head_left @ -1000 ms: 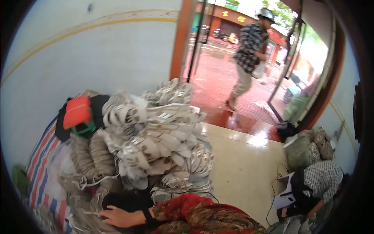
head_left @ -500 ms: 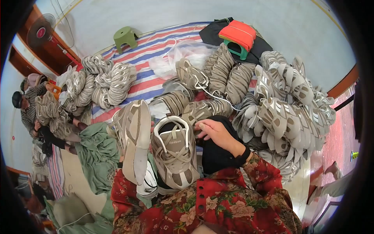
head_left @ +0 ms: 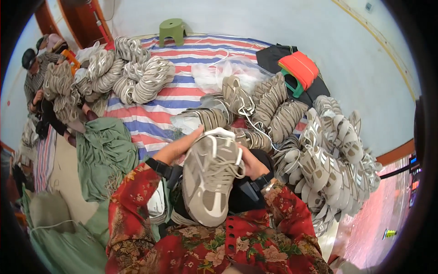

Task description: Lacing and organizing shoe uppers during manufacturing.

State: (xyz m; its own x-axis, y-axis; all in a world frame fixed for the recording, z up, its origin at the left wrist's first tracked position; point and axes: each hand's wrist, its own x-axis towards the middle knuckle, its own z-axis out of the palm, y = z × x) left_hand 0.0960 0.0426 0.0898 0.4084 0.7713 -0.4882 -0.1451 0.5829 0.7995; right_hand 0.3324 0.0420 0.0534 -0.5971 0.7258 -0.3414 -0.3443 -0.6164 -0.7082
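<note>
A beige-and-brown sneaker (head_left: 212,182) with pale laces is held over my lap, its toe toward me and its heel end away. My left hand (head_left: 183,142) grips its left side near the heel, one finger reaching along the collar. Against the right side near the collar, my right hand (head_left: 252,162) is closed on the same shoe. Most of the fingers are hidden behind it. Some white pieces (head_left: 157,203) show beside the shoe at my left. Whether a second shoe lies beneath cannot be seen.
Bundles of shoe uppers (head_left: 278,112) lie ahead, with a large heap (head_left: 337,169) to the right. A striped sheet (head_left: 182,93) covers the floor. Green cloth (head_left: 107,160) lies at left, near a seated person (head_left: 36,84). Stools, one green (head_left: 172,31), stand farther back.
The tilted shoe at left has come to the middle over my lap, covering where the other shoe was. My right hand has closed on its side; the view has shifted.
</note>
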